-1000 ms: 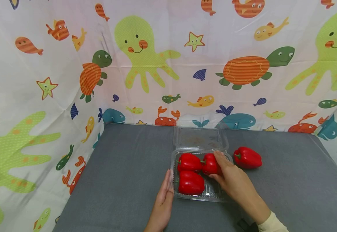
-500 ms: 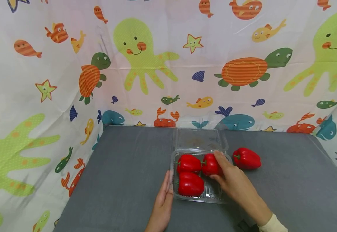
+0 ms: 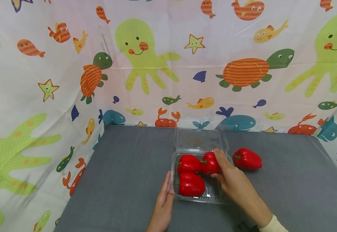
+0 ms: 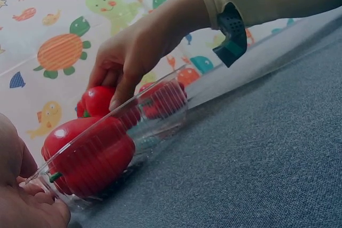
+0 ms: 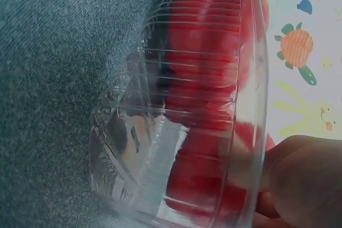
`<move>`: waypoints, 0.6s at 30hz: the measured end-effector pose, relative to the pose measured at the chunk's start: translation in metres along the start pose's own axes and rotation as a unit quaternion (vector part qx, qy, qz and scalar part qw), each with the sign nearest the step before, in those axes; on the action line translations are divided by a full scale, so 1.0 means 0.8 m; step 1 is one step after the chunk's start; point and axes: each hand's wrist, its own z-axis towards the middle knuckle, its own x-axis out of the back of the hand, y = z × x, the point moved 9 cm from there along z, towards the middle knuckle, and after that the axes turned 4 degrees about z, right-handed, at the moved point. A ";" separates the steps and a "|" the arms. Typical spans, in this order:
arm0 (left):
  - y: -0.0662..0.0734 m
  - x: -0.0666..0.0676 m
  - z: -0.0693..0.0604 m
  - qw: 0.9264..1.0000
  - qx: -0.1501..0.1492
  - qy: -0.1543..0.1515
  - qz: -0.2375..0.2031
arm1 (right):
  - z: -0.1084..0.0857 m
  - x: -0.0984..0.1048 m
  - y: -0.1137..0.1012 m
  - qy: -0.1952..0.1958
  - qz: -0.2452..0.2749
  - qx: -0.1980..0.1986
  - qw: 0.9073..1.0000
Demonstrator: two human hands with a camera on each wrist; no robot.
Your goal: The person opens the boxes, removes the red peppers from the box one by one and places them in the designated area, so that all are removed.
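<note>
A clear plastic container (image 3: 197, 200) with its lid (image 3: 197, 138) folded back holds three red peppers. The person's right hand (image 3: 239, 185) grips the pepper (image 3: 210, 162) at the back right; in the left wrist view that hand (image 4: 141, 44) has fingers and thumb around the pepper (image 4: 99, 101). One pepper (image 3: 189, 163) lies at the back left and another (image 3: 191, 184) in front of it. Against the container's left wall rests the left hand (image 3: 161, 206), fingers extended. Through the clear side in the right wrist view, red peppers (image 5: 206, 41) show.
Right of the container, a fourth red pepper (image 3: 247, 159) lies on the grey table (image 3: 127, 180). A curtain (image 3: 168, 77) printed with sea animals stands behind the table and along its left side.
The right-hand pepper and the fingers on it sit very slightly higher than half a second ago. The left hand stays at the container's wall, and the other peppers keep their places.
</note>
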 end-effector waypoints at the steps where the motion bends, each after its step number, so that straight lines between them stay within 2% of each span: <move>1: 0.000 0.000 0.000 1.000 0.000 0.000 0.001 | 0.000 0.001 -0.001 0.003 -0.001 0.003 1.000; 9: -0.004 0.000 0.002 1.000 0.011 0.001 -0.001 | -0.001 0.009 -0.013 0.029 -0.008 0.031 0.999; 18: -0.001 -0.001 0.002 1.000 0.007 0.000 0.006 | 0.000 0.016 -0.014 0.033 -0.012 0.022 0.999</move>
